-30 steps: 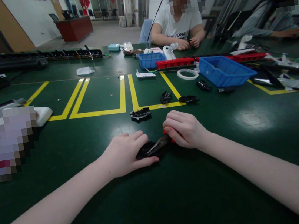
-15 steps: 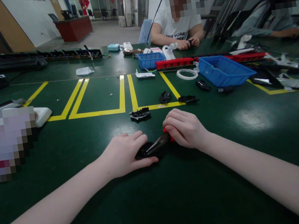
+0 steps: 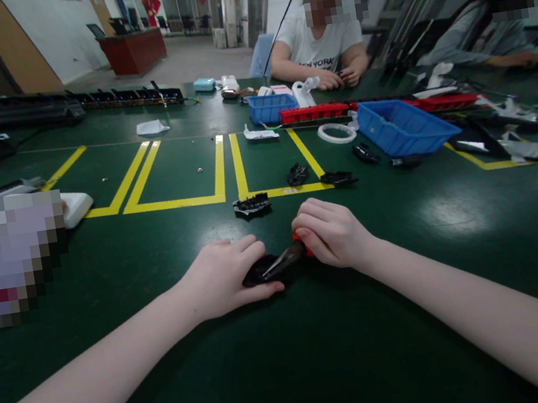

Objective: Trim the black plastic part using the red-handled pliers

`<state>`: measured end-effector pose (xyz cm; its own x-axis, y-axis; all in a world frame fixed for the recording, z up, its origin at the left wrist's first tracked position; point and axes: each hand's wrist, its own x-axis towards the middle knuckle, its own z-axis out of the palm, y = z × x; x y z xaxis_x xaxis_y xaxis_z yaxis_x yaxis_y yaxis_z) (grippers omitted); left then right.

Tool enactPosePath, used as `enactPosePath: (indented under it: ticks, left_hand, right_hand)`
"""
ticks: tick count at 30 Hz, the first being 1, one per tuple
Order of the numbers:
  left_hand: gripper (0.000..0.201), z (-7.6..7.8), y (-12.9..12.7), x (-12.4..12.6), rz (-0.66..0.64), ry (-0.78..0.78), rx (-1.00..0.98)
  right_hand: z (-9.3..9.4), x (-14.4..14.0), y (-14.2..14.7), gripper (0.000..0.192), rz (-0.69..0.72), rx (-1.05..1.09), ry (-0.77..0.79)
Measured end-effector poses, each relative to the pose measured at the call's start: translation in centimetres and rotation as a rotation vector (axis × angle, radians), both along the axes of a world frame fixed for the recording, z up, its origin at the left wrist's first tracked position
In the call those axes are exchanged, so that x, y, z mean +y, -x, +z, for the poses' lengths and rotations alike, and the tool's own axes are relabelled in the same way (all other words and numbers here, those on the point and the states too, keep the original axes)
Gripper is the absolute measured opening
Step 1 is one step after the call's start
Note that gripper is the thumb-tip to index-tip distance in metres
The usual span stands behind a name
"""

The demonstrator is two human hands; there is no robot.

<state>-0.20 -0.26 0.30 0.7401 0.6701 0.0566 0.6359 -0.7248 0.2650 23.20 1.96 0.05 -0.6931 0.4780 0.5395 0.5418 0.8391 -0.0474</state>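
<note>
My right hand (image 3: 330,231) is wrapped round the red handles of a pair of pliers (image 3: 284,261), whose dark tapered jaws point left. The tip of the jaws lies against a small black plastic part (image 3: 258,272). That part is gripped between the thumb and fingers of my left hand (image 3: 224,277), which rests low over the table. My fingers cover much of the part, so its shape is partly hidden. Just beyond my hands sits a black piece with a jagged edge (image 3: 252,205). Farther back lie more black plastic pieces (image 3: 298,173).
A blue bin (image 3: 404,129) stands at the right, beside a white tape roll (image 3: 336,133). A smaller blue bin (image 3: 272,108) is farther back, near a red strip (image 3: 315,113). Yellow tape (image 3: 176,204) marks the green table. Across it, a person (image 3: 320,52) sits handling something small.
The pliers and my right hand have shifted very slightly, with the handles a touch lower. My left hand keeps its place on the black plastic part.
</note>
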Motion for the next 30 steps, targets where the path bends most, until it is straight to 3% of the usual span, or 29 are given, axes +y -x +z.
enactPosePath:
  ticks: [30]
  left_hand:
    - [0.043, -0.06, -0.04, 0.02, 0.0, -0.033, 0.023]
  right_hand:
    - [0.01, -0.13, 0.35, 0.023, -0.01, -0.029, 0.024]
